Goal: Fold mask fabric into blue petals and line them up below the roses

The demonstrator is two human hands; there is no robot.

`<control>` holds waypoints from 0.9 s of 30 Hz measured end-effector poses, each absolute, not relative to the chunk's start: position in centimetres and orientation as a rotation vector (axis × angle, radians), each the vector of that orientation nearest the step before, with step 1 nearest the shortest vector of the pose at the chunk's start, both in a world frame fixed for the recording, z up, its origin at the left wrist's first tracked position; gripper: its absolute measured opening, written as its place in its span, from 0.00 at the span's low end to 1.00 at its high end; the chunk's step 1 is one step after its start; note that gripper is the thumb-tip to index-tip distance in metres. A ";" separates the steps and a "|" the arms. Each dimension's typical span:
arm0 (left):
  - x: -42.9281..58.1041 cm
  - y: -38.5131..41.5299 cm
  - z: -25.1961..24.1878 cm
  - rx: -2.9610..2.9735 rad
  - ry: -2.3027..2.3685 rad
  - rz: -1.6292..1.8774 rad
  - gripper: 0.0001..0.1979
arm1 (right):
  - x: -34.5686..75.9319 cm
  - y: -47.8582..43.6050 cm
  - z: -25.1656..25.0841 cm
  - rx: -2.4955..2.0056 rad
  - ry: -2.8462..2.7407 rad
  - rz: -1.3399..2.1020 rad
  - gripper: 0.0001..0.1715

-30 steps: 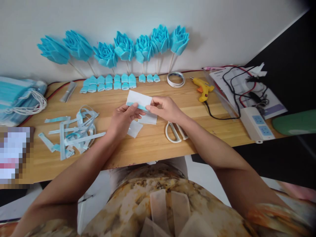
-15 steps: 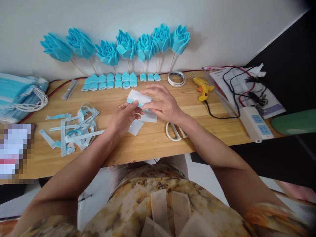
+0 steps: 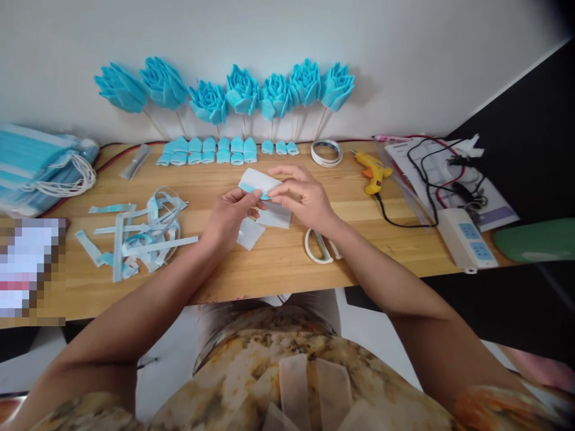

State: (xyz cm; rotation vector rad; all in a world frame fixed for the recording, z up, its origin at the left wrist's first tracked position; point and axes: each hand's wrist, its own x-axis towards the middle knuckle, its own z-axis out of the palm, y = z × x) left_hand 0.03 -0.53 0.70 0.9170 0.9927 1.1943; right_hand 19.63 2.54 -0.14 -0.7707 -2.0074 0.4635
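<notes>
Between my two hands is a small white fabric piece point(image 3: 259, 180) with a blue folded strip along its near edge. My left hand point(image 3: 233, 211) pinches its lower left part, the thumb lying on the blue strip. With thumb and fingertips, my right hand point(image 3: 305, 197) grips the right end of the same piece. Beneath the hands, two more pale fabric pieces lie on the wood, one cut piece point(image 3: 250, 233) near my left hand and another point(image 3: 276, 215) partly covered by my right. White-handled scissors point(image 3: 318, 246) rest under my right forearm, their blades hidden.
Blue fabric flowers point(image 3: 242, 90) on sticks lean at the wall behind rows of folded blue petals point(image 3: 208, 149). Tape rolls point(image 3: 326, 153), a yellow glue gun point(image 3: 374, 172) and a power strip point(image 3: 467, 236) sit right. Cut strips point(image 3: 148, 230) and stacked blue masks point(image 3: 36, 167) lie left.
The whole view has shifted a little, so the table's things appear slightly lower and to the right. My right fingers have closed in on the fabric's right end, near my left thumb.
</notes>
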 end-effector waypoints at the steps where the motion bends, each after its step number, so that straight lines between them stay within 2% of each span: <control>1: 0.0 -0.5 0.6 0.932 1.000 1.202 0.13 | 19.6 2.4 0.0 -0.795 -1.980 0.494 0.05; 10: 0.1 -0.5 0.6 0.973 1.058 1.192 0.11 | 19.3 2.0 0.1 -0.907 -1.906 0.658 0.07; 18: -0.1 -0.3 1.5 0.801 0.913 1.117 0.12 | 19.9 3.1 0.4 -0.710 -2.139 0.282 0.05; 23: -0.3 -0.2 1.6 0.752 0.862 1.084 0.10 | 20.4 3.5 1.0 -0.720 -2.268 0.270 0.13; 27: -0.3 -0.3 1.3 0.768 0.844 1.044 0.09 | 20.4 3.7 0.6 -0.699 -2.272 0.272 0.10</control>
